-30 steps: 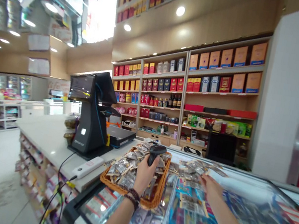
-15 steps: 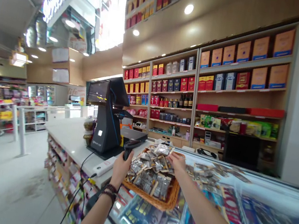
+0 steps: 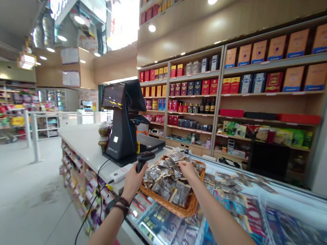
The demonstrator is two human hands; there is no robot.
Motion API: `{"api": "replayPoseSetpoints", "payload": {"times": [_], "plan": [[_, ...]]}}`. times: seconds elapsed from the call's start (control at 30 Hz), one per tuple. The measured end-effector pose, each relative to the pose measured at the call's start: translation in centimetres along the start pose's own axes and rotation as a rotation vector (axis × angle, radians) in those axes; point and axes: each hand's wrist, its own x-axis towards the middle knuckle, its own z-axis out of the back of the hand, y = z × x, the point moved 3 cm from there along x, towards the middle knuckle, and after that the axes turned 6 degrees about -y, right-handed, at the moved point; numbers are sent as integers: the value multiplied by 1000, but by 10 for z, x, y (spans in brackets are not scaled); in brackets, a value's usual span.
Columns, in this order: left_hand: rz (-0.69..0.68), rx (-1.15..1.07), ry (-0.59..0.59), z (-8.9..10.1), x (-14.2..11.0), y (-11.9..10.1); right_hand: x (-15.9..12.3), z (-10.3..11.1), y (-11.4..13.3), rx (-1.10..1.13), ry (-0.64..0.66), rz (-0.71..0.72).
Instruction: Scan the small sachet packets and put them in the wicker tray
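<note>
My left hand (image 3: 134, 180) is wrapped round the handle of a black barcode scanner (image 3: 144, 157), its head up and pointing towards the basket side. Right beside it, an orange-brown wicker basket (image 3: 189, 209) rests on the glass-topped counter, heaped with small silvery-clear packets (image 3: 164, 188). My right hand (image 3: 188, 171) reaches over the basket from the right, its fingers closed at a small packet near the top of the heap. The fingertips are partly hidden among the packets.
A black checkout terminal (image 3: 123, 124) stands on the white counter (image 3: 82, 133), with a white power strip (image 3: 121, 172) and cables near it. More packets (image 3: 232, 182) lie loose on the glass right of the basket. Shelves (image 3: 193, 89) of boxes line the back wall.
My right hand has moved left, from the basket's right rim in over the heap of packets. The left hand still holds the scanner. The camera view has shifted slightly.
</note>
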Motion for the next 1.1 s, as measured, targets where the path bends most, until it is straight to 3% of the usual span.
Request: {"api": "replayPoseSetpoints", "payload": {"times": [0.17,0.43,0.63,0.73,0.93,1.1], "plan": [[-15,-6,20,0,-2,0,5,4,14,-215,11,97],[13,0,42,-3,2,9,-3,-2,22,-383,73,237],[67,-43,101,-10,-8,-1,-9,18,27,-387,107,416],[56,-49,117,-12,-13,-11,-9,30,26,-370,114,410],[19,-112,131,-27,-21,-28,-12,77,-7,-365,34,335],[-13,-186,204,-62,-42,-53,-24,152,-70,-426,-93,140]]}}
